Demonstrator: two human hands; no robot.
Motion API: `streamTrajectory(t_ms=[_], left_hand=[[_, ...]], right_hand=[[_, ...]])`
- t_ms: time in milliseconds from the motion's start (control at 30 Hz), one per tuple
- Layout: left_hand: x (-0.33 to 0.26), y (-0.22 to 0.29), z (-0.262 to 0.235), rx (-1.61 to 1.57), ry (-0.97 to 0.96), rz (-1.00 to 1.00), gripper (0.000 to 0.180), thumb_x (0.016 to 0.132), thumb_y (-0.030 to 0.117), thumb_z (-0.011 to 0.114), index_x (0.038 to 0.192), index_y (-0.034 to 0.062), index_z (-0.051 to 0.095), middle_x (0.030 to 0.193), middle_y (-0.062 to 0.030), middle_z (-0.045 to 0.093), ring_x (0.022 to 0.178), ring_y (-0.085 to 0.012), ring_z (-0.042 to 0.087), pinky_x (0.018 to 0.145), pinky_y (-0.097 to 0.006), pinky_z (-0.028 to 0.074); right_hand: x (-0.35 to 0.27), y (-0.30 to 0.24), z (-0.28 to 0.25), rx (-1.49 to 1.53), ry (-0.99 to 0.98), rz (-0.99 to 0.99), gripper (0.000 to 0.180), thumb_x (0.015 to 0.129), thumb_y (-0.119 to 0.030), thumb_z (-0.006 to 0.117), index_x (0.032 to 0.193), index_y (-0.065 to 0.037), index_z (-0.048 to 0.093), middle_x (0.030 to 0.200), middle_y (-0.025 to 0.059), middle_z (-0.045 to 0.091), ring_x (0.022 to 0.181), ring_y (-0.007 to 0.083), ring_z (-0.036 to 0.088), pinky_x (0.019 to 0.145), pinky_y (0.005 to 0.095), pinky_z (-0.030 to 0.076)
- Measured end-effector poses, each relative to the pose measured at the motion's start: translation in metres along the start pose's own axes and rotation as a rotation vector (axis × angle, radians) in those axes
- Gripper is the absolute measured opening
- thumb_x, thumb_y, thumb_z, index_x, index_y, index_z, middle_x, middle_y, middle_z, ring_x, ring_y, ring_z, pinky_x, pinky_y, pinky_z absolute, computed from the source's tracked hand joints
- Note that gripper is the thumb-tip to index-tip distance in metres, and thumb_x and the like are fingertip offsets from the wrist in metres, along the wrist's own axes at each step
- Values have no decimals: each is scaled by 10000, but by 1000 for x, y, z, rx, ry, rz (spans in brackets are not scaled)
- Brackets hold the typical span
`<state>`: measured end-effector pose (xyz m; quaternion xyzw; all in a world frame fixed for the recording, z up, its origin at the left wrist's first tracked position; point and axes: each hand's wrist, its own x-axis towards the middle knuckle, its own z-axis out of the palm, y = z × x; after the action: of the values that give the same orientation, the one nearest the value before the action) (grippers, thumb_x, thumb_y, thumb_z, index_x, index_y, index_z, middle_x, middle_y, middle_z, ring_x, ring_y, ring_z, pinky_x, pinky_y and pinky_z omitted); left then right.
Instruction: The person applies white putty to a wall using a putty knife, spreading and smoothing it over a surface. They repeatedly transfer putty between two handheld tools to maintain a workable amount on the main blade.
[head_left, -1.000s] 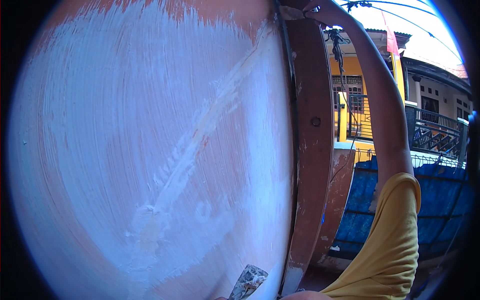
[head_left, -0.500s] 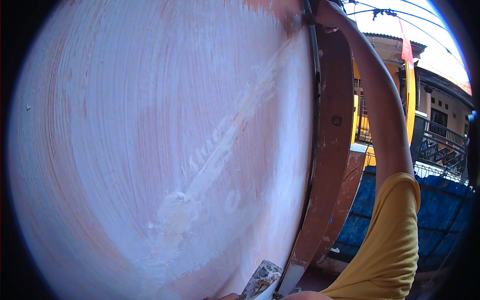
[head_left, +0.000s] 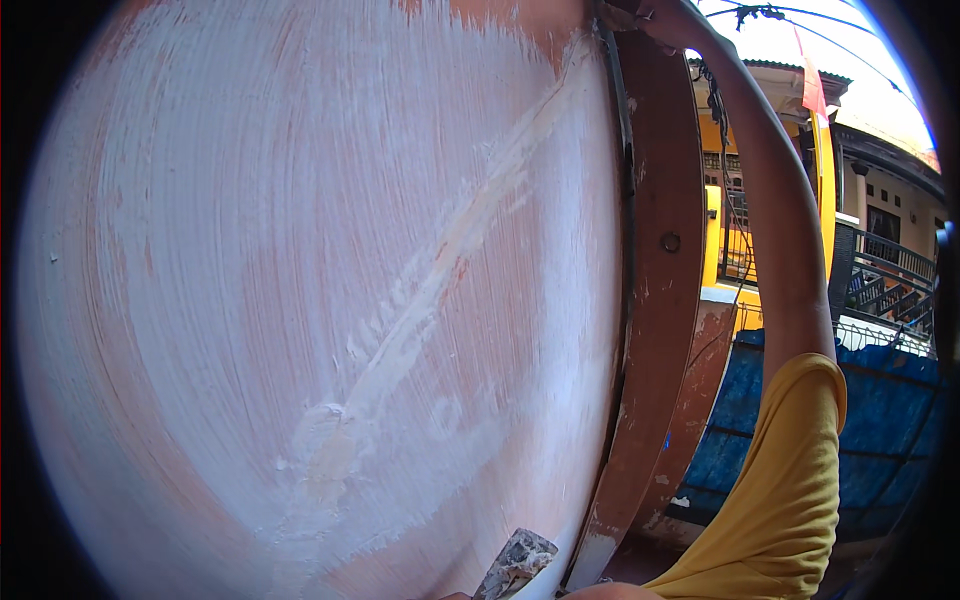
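Right hand [head_left: 640, 15] gripping frame [head_left: 655, 300] top, fingers' state untellable; putty knife [head_left: 515, 565] poking in below filler-coated wall [head_left: 300, 300], its holding hand unseen, risking gouging wet ridge [head_left: 420, 300].

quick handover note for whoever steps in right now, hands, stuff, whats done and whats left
Right hand: arm raised, gripping the top of the reddish-brown frame edge at the wall's corner; fingers barely in view.
Left hand: out of view at the bottom edge; only the putty-caked scraper blade pokes up, so its grip cannot be seen.
Wall: mostly skimmed with thin white filler; a thicker filled diagonal seam runs from upper right to lower middle.
Done: seam filled, middle and left coated.
Left: reddish patches at the top and bottom right show through; the seam's lumpy lower end looks unsmoothed.
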<state>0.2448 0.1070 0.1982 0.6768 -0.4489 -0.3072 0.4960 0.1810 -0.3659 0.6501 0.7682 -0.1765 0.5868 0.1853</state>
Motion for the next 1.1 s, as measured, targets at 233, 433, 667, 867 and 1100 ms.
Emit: streamTrajectory(t_ms=[233,433,667,867,1100], left_hand=[[-1,1,1,-14,14,-38,255,971,217,466,1025,-18,551,622,-37,455,560,-99,425,512,-279,345],[1,8,-1,15,-17,-82,247,970,220,472,1031,-5,554,612,-33,454,546,-97,435,500,-271,350],[1,14,3,47,10,-32,235,970,227,476,1033,15,555,595,-4,428,527,-85,432,482,-253,353],[-5,2,-1,29,-3,-39,263,980,256,464,1017,11,552,628,32,432,579,-68,421,526,-239,347],[-1,-20,1,-142,64,-183,255,976,245,480,1024,6,554,652,46,437,586,-67,405,524,-245,341]], right_hand=[[7,-14,2,-7,-64,67,780,775,-726,504,468,-12,568,426,78,553,376,181,564,430,302,504],[-20,-9,-7,172,-128,-53,313,812,-332,676,732,-29,686,515,68,605,434,152,579,455,287,499],[-32,33,-33,196,121,-190,171,802,-225,669,796,-59,713,650,109,646,516,187,611,473,308,491],[-15,10,0,154,382,-107,258,820,-215,588,663,-27,670,584,159,616,504,252,611,517,365,508],[-30,-37,37,38,304,134,245,825,-254,601,811,-14,647,758,212,652,758,363,660,675,450,521]])
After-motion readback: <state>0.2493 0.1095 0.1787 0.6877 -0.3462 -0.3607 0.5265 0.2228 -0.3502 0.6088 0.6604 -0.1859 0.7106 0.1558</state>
